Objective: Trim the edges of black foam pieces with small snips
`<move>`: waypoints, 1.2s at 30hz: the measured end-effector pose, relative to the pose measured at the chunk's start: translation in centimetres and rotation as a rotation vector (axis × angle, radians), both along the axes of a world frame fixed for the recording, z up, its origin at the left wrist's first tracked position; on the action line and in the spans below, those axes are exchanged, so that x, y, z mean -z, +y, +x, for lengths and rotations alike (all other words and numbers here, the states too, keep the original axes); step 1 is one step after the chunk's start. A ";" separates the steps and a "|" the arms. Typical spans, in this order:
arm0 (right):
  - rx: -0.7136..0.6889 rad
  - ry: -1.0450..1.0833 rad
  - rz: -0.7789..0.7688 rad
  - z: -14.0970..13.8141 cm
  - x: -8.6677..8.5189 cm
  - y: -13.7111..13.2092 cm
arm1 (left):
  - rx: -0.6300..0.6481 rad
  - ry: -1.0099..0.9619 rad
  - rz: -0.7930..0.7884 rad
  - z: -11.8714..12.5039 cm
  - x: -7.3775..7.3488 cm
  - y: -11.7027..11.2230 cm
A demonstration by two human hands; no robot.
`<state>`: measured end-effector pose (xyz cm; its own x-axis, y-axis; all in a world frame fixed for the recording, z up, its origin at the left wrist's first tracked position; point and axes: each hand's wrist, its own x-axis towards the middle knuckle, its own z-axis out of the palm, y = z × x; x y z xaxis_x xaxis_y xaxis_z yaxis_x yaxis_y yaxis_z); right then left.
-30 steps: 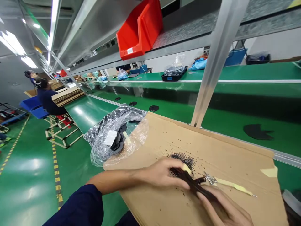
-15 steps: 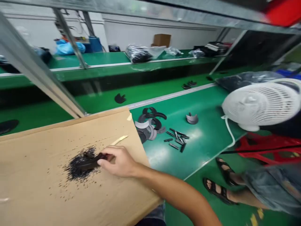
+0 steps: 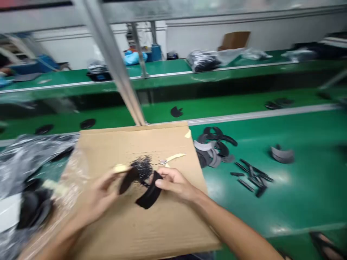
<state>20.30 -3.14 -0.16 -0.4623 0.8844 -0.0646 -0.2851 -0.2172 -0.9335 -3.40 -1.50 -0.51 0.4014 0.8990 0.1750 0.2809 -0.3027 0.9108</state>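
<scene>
Over the cardboard sheet (image 3: 151,227), my right hand (image 3: 176,184) is closed on a black curved piece (image 3: 149,193), its thumb on top. My left hand (image 3: 100,195), blurred, pinches a dark rounded piece (image 3: 128,180) close beside it; I cannot tell whether the two pieces touch. Something pale yellow (image 3: 120,168) shows at the left fingertips, too smeared to name. Behind both hands lies a pile of small black bits (image 3: 142,167). A thin tool with a pale yellow handle (image 3: 175,157) rests on the cardboard near the right fingers.
Right of the cardboard, several black and grey curved pieces (image 3: 214,148) lie heaped on the green bench (image 3: 225,206), near scattered black strips (image 3: 252,175) and a grey curved part (image 3: 282,154). Clear plastic bags (image 3: 46,155) with dark pieces lie left. A metal post (image 3: 114,61) rises behind.
The view has swung left. My left hand has come into view with a dark piece. My right hand has lifted its black curved piece off the pile of bits.
</scene>
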 end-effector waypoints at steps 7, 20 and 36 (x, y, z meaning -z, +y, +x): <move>0.063 0.022 -0.090 0.8 0.5 1.7 | 0.212 -0.056 0.139 5.2 -0.4 1.2; 0.331 -0.368 0.118 1.4 -0.1 1.8 | -0.110 -0.424 -0.212 3.7 0.5 1.6; 0.127 -0.417 0.167 0.5 0.4 1.0 | -0.024 0.100 0.429 3.8 1.3 0.7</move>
<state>20.77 -2.09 -0.56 -0.3150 0.9462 -0.0738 0.1072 -0.0418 -0.9934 0.39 -0.77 -1.79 0.4149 0.7627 0.4962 0.3728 -0.6400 0.6719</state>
